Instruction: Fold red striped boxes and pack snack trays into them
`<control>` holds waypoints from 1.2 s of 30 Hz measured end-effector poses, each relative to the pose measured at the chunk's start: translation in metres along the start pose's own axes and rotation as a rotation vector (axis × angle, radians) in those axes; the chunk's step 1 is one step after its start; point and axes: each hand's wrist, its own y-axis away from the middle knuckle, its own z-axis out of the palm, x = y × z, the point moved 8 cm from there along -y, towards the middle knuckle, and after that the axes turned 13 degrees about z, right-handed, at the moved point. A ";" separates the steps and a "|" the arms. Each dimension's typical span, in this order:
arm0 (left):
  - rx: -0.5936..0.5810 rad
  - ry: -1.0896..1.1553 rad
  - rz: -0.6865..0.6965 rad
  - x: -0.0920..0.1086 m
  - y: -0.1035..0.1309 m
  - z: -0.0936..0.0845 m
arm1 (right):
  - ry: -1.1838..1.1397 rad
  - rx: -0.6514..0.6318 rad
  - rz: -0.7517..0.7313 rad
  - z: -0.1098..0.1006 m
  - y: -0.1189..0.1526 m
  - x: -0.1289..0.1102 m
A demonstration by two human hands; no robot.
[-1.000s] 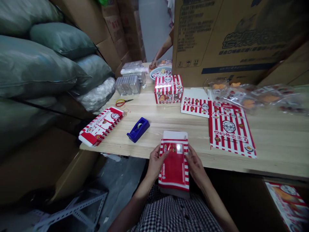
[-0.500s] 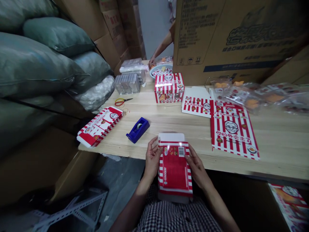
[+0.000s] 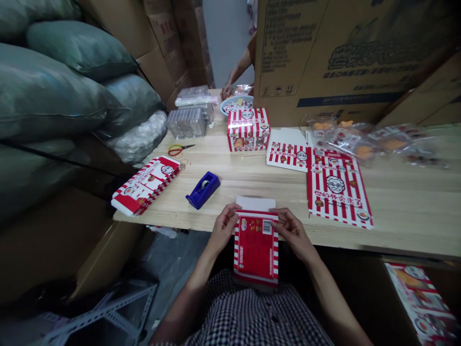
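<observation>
Between my hands is a red-and-white striped carton (image 3: 255, 252), its red printed panel facing up and a white flap (image 3: 255, 203) sticking out at the far end. My left hand (image 3: 224, 226) grips the carton's upper left corner. At the upper right corner, near the barcode, my right hand (image 3: 292, 233) pinches the edge. The carton's near end rests against the checked clothing at my lap. A blue tape dispenser (image 3: 203, 190) stands on the table ahead and to the left of my left hand.
Flattened striped cartons (image 3: 146, 185) are stacked at the table's left, near scissors (image 3: 180, 149). A formed striped box (image 3: 248, 129) stands mid-table. Flat printed sheets (image 3: 336, 192) and bagged orange toys (image 3: 363, 151) lie right. Across the table, another person's hand (image 3: 226, 90) reaches to a bowl (image 3: 236, 103).
My right hand has shifted up to the carton's far right corner, its fingers now nearer the flap's base. My left hand has also moved slightly toward the far edge.
</observation>
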 end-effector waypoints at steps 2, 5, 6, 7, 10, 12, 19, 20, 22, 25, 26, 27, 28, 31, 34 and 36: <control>-0.039 -0.044 -0.003 -0.007 0.001 -0.001 | 0.019 -0.037 0.036 -0.002 -0.001 0.005; -0.075 -0.092 -0.008 -0.018 0.003 -0.002 | 0.037 -0.039 0.088 -0.006 -0.006 0.017; -0.076 -0.101 -0.007 -0.020 0.002 -0.003 | 0.038 -0.022 0.101 -0.008 -0.009 0.020; -0.075 -0.106 -0.008 -0.019 -0.001 -0.004 | 0.045 -0.002 0.107 -0.010 -0.012 0.021; -0.069 -0.115 0.018 -0.004 -0.020 -0.004 | 0.067 0.049 0.061 -0.013 -0.026 0.006; -0.086 -0.120 0.063 0.014 -0.034 -0.003 | 0.082 0.043 0.007 -0.011 -0.033 -0.012; -0.194 -0.097 -0.058 0.000 -0.011 -0.002 | 0.113 0.023 0.172 -0.007 -0.014 0.016; -0.200 -0.094 -0.086 -0.010 -0.003 -0.004 | 0.097 0.032 0.192 -0.007 -0.009 0.027; -0.190 -0.118 -0.088 -0.023 0.007 -0.008 | 0.075 0.062 0.174 -0.007 -0.004 0.042; -0.150 -0.179 -0.033 -0.028 0.010 -0.013 | 0.069 0.133 0.108 -0.010 -0.005 0.047; -0.127 -0.183 -0.036 -0.029 0.009 -0.014 | 0.065 0.153 0.096 -0.011 -0.007 0.046; -0.096 -0.171 -0.056 -0.031 0.009 -0.016 | 0.060 0.171 0.086 -0.012 -0.010 0.046; -0.060 -0.140 -0.083 -0.033 0.009 -0.017 | 0.051 0.190 0.076 -0.013 -0.012 0.045; 0.072 0.010 -0.107 -0.034 0.010 -0.018 | 0.009 0.238 0.056 -0.016 -0.016 0.048; 0.185 0.154 -0.081 -0.030 0.012 -0.017 | -0.040 0.277 0.035 -0.016 -0.015 0.053; 0.206 0.261 -0.111 -0.030 0.012 -0.014 | -0.073 0.297 0.019 -0.016 -0.014 0.053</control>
